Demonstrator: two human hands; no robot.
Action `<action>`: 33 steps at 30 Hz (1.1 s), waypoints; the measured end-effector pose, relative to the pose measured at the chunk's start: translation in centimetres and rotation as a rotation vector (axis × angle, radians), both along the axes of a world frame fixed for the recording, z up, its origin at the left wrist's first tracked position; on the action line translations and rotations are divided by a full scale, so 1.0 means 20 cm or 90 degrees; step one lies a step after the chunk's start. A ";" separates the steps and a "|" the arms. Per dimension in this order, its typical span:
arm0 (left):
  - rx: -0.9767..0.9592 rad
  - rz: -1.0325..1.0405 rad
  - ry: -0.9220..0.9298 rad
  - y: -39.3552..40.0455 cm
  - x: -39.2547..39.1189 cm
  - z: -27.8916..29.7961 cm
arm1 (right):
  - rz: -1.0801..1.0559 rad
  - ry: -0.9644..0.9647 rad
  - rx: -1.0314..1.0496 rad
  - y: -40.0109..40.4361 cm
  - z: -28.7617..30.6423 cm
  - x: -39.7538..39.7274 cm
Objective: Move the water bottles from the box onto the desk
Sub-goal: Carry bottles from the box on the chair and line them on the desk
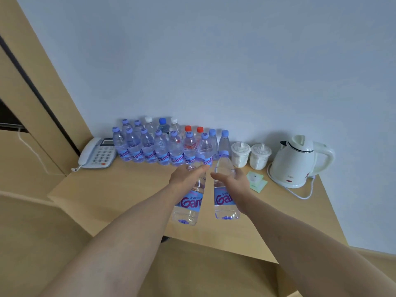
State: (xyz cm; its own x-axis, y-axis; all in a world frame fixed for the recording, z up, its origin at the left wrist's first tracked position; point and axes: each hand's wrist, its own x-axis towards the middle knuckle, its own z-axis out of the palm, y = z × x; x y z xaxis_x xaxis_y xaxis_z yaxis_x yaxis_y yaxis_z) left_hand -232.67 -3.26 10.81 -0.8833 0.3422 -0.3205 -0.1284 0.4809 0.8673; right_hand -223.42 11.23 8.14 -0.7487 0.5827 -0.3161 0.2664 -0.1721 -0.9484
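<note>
Left hand (186, 176) fingers curled around one water bottle (188, 202), right hand (234, 182) fingers around another bottle (225, 200).

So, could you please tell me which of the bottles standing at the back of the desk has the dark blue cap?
The dark-blue-capped bottle stands in the back row against the wall, between two white-capped ones; the other caps are pale lilac-blue, white or red.

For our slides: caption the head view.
Left hand and right hand each carry a bottle toward the desk.
</note>
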 end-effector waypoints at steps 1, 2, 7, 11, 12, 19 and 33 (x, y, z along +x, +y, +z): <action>-0.002 -0.012 -0.004 0.04 -0.06 -0.03 | -0.005 -0.008 0.008 0.03 -0.02 -0.04; 0.001 -0.022 -0.010 0.07 -0.11 -0.06 | -0.010 -0.014 0.010 0.06 -0.05 -0.09; -0.017 -0.118 -0.061 0.23 -0.44 -0.20 | -0.036 -0.034 0.031 0.20 -0.14 -0.33; -0.038 -0.256 -0.093 0.33 -0.70 -0.23 | -0.035 -0.069 0.088 0.29 -0.15 -0.52; -0.043 -0.282 -0.095 0.35 -0.76 -0.23 | -0.034 -0.080 0.108 0.31 -0.15 -0.57; -0.100 -0.394 -0.144 0.41 -1.03 -0.30 | -0.014 -0.199 0.294 0.39 -0.22 -0.79; -0.099 -0.429 -0.220 0.43 -1.15 -0.40 | -0.141 -0.214 0.258 0.37 -0.26 -0.97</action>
State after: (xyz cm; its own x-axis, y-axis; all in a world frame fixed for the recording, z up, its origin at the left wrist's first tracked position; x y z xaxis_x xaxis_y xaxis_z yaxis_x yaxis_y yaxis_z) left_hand -255.74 5.33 2.78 -0.3414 0.6988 -0.6286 -0.0159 0.6644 0.7472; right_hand -242.88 18.70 2.92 -0.4916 0.8389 -0.2335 0.5637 0.1022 -0.8196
